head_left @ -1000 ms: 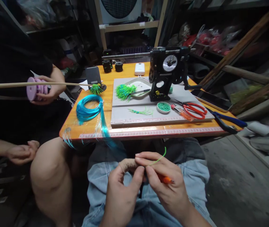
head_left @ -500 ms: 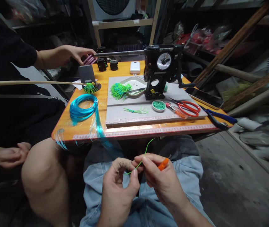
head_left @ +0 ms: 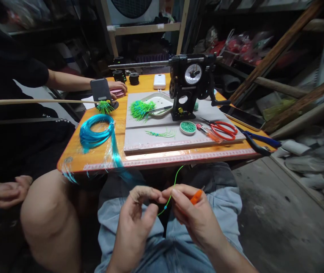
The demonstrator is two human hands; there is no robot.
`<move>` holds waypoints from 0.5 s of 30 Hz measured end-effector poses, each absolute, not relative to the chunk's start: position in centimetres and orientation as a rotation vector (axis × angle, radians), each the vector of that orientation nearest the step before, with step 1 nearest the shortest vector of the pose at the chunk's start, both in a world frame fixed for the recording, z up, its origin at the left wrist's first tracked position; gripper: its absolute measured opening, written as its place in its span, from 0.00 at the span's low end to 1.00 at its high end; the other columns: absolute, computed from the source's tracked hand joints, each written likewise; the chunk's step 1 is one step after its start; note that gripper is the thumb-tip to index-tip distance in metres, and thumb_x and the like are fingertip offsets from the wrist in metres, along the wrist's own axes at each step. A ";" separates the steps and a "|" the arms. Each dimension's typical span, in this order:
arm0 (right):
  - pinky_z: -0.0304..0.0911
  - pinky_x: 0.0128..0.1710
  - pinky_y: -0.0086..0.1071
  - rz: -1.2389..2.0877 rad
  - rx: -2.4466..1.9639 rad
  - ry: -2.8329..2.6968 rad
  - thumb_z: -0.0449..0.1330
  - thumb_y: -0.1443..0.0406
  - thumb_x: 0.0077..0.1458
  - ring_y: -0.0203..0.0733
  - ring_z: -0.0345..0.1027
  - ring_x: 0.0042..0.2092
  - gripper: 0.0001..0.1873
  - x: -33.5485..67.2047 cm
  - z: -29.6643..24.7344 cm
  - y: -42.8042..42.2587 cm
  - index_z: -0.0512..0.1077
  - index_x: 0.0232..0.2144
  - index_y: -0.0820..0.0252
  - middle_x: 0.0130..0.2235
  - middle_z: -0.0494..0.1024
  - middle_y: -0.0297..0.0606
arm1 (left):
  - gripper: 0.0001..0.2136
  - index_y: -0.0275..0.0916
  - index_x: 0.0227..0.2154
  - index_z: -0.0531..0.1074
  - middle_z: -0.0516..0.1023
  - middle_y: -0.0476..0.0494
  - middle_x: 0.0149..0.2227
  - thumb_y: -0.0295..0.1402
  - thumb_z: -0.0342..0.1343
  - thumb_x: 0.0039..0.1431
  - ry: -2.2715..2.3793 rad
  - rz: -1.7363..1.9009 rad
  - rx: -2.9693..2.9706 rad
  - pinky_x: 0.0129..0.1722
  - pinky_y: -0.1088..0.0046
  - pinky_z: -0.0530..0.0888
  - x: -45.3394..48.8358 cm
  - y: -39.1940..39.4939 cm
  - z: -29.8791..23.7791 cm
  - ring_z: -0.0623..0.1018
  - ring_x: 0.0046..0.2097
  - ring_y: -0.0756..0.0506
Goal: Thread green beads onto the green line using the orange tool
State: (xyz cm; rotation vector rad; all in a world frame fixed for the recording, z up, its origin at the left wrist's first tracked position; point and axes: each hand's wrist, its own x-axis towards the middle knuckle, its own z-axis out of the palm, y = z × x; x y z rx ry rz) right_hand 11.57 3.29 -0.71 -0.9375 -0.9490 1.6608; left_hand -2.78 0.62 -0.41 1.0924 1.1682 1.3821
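Observation:
Over my lap, my left hand (head_left: 135,223) and my right hand (head_left: 192,216) meet in a pinch on a thin green strand (head_left: 171,193) that curves up toward the table edge. A tiny blue bead sits low on the strand. My right hand also grips a small orange-handled tool (head_left: 196,196). Both hands are closed, just below the front edge of the orange table (head_left: 156,161).
On the table lie a blue cord coil (head_left: 93,132), green strand bundles (head_left: 139,109), a dish of green beads (head_left: 188,127), red scissors (head_left: 224,129), blue pliers (head_left: 260,142) and a black winding machine (head_left: 189,85). Another person sits at left, one hand (head_left: 118,88) on the table by a phone stand (head_left: 101,90).
The green strand has been drawn lower between my fingers and my left thumb has opened away from it slightly. The other person's hand came down from the machine's rod to the table.

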 end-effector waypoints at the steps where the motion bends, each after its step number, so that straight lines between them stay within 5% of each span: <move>1: 0.50 0.18 0.21 1.626 -0.927 -1.056 0.62 0.56 0.60 0.25 0.54 0.20 0.14 11.8 -0.5 3.5 0.82 0.33 0.59 0.26 0.77 0.37 | 0.06 0.43 0.39 0.77 0.81 0.47 0.39 0.36 0.59 0.61 1.197 1.364 1.110 0.46 0.80 0.74 -3.0 1.1 0.0 0.79 0.44 0.50; 5: 0.63 0.34 0.25 1.505 -0.856 -1.391 0.61 0.64 0.60 0.34 0.69 0.32 0.11 12.4 0.5 3.8 0.80 0.28 0.61 0.26 0.76 0.35 | 0.11 0.43 0.44 0.78 0.82 0.45 0.41 0.38 0.63 0.58 1.192 1.247 1.072 0.43 0.78 0.75 -2.7 3.1 1.7 0.79 0.43 0.47; 10: 0.62 0.31 0.26 1.241 -0.864 -1.746 0.59 0.66 0.62 0.33 0.67 0.30 0.11 14.1 1.8 6.0 0.77 0.28 0.61 0.28 0.76 0.34 | 0.03 0.42 0.28 0.81 0.80 0.50 0.31 0.33 0.65 0.56 1.080 1.341 1.003 0.39 0.81 0.74 -1.3 4.5 1.8 0.78 0.35 0.51; 15: 0.65 0.42 0.35 0.208 -1.275 -2.018 0.58 0.65 0.62 0.44 0.72 0.40 0.09 19.0 3.6 14.5 0.78 0.38 0.61 0.39 0.79 0.43 | 0.07 0.42 0.28 0.83 0.82 0.48 0.31 0.37 0.70 0.48 1.279 1.444 0.823 0.38 0.82 0.76 -1.6 4.5 0.1 0.79 0.35 0.51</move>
